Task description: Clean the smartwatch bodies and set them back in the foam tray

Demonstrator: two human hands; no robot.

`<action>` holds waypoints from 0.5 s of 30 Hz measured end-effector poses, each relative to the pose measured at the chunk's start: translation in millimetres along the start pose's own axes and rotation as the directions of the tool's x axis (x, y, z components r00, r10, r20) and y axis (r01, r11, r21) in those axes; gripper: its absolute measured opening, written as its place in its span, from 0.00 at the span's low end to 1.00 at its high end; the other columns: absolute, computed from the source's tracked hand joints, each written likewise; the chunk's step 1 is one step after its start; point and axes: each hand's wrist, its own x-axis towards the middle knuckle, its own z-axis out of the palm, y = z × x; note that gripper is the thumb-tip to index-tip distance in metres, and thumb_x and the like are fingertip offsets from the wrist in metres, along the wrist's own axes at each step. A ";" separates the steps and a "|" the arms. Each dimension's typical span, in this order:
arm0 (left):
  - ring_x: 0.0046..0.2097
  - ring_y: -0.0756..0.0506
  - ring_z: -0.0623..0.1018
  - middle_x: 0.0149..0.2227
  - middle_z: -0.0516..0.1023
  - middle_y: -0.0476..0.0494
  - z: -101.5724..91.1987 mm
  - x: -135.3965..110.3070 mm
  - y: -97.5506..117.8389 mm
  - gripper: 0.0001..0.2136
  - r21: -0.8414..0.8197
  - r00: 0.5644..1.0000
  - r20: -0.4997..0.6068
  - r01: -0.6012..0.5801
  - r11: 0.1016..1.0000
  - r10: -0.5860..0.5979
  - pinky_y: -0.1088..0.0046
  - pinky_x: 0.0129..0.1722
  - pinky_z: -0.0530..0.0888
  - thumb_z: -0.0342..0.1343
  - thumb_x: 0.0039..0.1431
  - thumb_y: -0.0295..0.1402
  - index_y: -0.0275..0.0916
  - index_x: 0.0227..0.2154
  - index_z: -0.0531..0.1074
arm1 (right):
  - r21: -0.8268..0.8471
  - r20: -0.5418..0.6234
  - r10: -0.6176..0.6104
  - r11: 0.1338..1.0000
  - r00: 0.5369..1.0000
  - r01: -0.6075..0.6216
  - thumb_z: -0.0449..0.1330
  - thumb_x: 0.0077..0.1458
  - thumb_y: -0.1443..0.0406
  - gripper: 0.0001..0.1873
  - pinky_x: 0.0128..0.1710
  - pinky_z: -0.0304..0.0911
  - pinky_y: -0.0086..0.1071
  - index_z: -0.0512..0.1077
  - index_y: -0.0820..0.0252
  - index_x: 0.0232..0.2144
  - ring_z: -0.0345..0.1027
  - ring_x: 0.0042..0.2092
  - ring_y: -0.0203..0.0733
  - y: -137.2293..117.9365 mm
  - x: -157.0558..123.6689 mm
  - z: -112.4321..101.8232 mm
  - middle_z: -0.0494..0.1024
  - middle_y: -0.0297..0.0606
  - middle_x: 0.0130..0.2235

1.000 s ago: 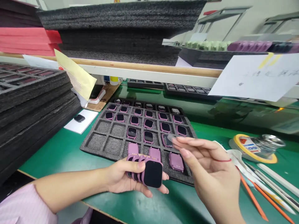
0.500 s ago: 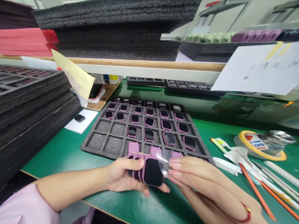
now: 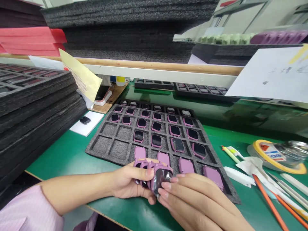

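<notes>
My left hand [image 3: 130, 181] grips a stack of several pink watch bodies [image 3: 150, 173] just above the green table's front edge. The front watch's dark screen is partly covered by a clear film [image 3: 161, 177]. The fingertips of my right hand [image 3: 192, 199] press together on that film and screen. Right behind the hands lies a dark foam tray [image 3: 108, 141] whose cells hold several pink watches [image 3: 157, 140], most screen up, a few in the near row face down. Its left cells hold nothing.
Tall stacks of foam trays [image 3: 36, 106] stand at the left. A white sheet carries a small dark part [image 3: 85, 120]. At the right lie a tape roll [image 3: 276, 155], orange sticks [image 3: 267, 202] and white tools. A shelf with foam overhangs the back.
My right hand came down from above the tray with the clear film and now presses it onto the front watch's screen. The left hand stayed in place with the stack.
</notes>
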 end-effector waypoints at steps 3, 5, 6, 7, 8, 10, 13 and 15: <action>0.28 0.52 0.77 0.33 0.78 0.46 4.0 -1.2 -2.1 0.21 0.038 0.995 -0.058 -0.076 0.996 0.078 0.81 0.23 0.71 0.73 0.48 0.38 0.36 0.42 0.72 | -0.008 -0.117 0.039 0.999 0.992 -0.041 0.66 0.60 0.62 0.11 0.46 0.72 0.37 0.77 0.58 0.44 0.77 0.39 0.41 3.0 9.0 11.7 0.84 0.36 0.36; 0.29 0.52 0.77 0.33 0.78 0.45 5.5 -1.5 -3.7 0.23 0.089 0.991 -0.074 -0.108 0.990 0.114 0.83 0.22 0.69 0.74 0.47 0.38 0.36 0.40 0.71 | 0.078 -0.129 0.132 0.989 0.983 -0.123 0.66 0.59 0.55 0.22 0.38 0.71 0.36 0.73 0.60 0.51 0.74 0.33 0.40 2.2 12.7 20.8 0.80 0.36 0.32; 0.30 0.51 0.78 0.33 0.79 0.44 6.0 -1.5 -4.3 0.23 0.118 0.989 -0.089 -0.110 0.987 0.121 0.84 0.22 0.68 0.75 0.45 0.38 0.36 0.40 0.70 | 0.134 -0.105 0.187 0.976 0.977 -0.173 0.66 0.58 0.53 0.26 0.35 0.70 0.35 0.71 0.61 0.54 0.72 0.31 0.39 1.5 13.4 24.8 0.78 0.34 0.30; 0.31 0.51 0.79 0.34 0.79 0.44 6.4 -1.4 -4.8 0.24 0.140 0.986 -0.112 -0.107 0.984 0.123 0.84 0.23 0.69 0.76 0.44 0.37 0.36 0.39 0.70 | 0.188 -0.071 0.233 0.958 0.970 -0.217 0.67 0.58 0.55 0.28 0.33 0.69 0.34 0.68 0.60 0.57 0.70 0.29 0.37 0.7 13.3 27.9 0.76 0.32 0.29; 0.33 0.50 0.80 0.34 0.79 0.44 6.6 -1.3 -5.2 0.25 0.148 0.983 -0.140 -0.100 0.984 0.121 0.84 0.24 0.69 0.77 0.42 0.37 0.36 0.39 0.69 | 0.236 -0.040 0.271 0.938 0.962 -0.255 0.68 0.57 0.58 0.29 0.33 0.69 0.33 0.67 0.58 0.57 0.69 0.29 0.37 0.1 12.5 30.1 0.75 0.31 0.29; 0.32 0.51 0.79 0.33 0.78 0.47 7.1 -0.9 -5.5 0.25 0.127 0.977 -0.182 -0.083 0.988 0.106 0.83 0.24 0.69 0.76 0.42 0.40 0.37 0.38 0.70 | 0.319 -0.026 0.331 0.897 0.943 -0.306 0.69 0.55 0.63 0.27 0.34 0.70 0.32 0.68 0.55 0.56 0.71 0.33 0.39 -0.3 10.1 31.7 0.77 0.33 0.33; 0.27 0.52 0.77 0.31 0.78 0.46 7.2 -0.3 -5.0 0.25 0.103 0.977 -0.189 -0.081 0.991 0.100 0.83 0.20 0.66 0.72 0.47 0.49 0.35 0.39 0.73 | 0.405 -0.039 0.402 0.843 0.915 -0.353 0.69 0.54 0.62 0.28 0.37 0.73 0.33 0.67 0.52 0.56 0.74 0.42 0.44 1.1 7.7 29.8 0.80 0.40 0.43; 0.28 0.50 0.78 0.31 0.79 0.42 6.2 0.1 -4.5 0.26 0.114 0.984 -0.156 -0.065 0.991 0.083 0.83 0.19 0.65 0.69 0.49 0.52 0.33 0.39 0.76 | 0.415 -0.029 0.399 0.839 0.917 -0.352 0.68 0.55 0.64 0.29 0.40 0.74 0.34 0.67 0.51 0.58 0.74 0.45 0.45 2.7 8.4 28.2 0.80 0.41 0.46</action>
